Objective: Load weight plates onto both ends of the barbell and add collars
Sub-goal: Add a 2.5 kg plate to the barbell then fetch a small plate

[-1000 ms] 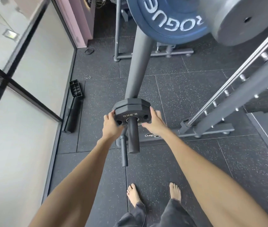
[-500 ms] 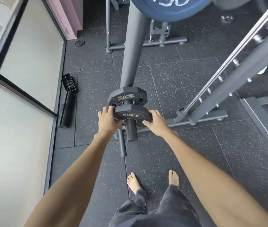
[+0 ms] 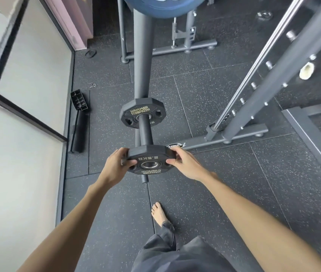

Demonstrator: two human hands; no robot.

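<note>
I hold a small black 2.5 kg weight plate (image 3: 150, 158) flat in front of me, and its centre hole shows empty. My left hand (image 3: 116, 163) grips its left edge and my right hand (image 3: 185, 163) grips its right edge. Just beyond it the dark storage peg (image 3: 145, 132) ends, with a second black Hammer Strength plate (image 3: 135, 112) still on it. A big blue plate (image 3: 155, 6) hangs at the top edge of view. No barbell sleeve or collar is recognisable.
A grey rack upright (image 3: 273, 85) and a chrome guide rod (image 3: 253, 75) slant across the right. A grey post (image 3: 142, 55) rises behind the peg. Black parts (image 3: 79, 122) lie on the floor by the glass wall (image 3: 28, 75). My bare foot (image 3: 159, 213) stands below.
The 2.5 kg plate slid along the peg toward me, apart from the other plate, and came off the peg's end. Both hands kept their grip on it.
</note>
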